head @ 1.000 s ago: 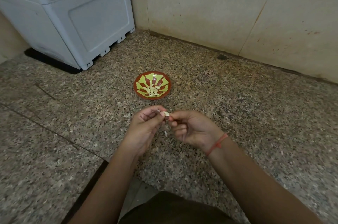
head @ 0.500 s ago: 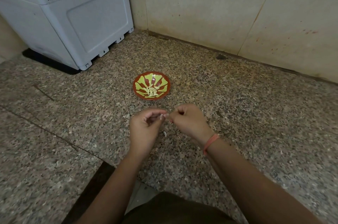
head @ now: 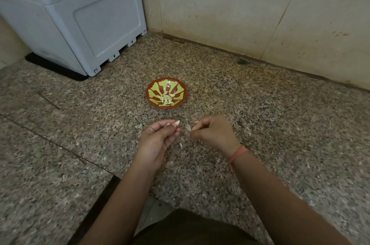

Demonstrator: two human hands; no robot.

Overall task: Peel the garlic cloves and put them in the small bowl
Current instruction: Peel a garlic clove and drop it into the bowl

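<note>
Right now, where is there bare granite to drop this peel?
Bare granite lies right of the small bowl up to the wall, and left of it toward the grey appliance. Crowded: around the hands, where the left hand holds a garlic clove, the right hand pinches peel, and peel scraps lie between.

Garlic clove [head: 177, 123] half behind left fingers [head: 169, 128]

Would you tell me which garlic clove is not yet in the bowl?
The garlic clove pinched by the left hand; the other cloves lie together inside the small bowl, and the right hand holds only peeled skin.
</note>
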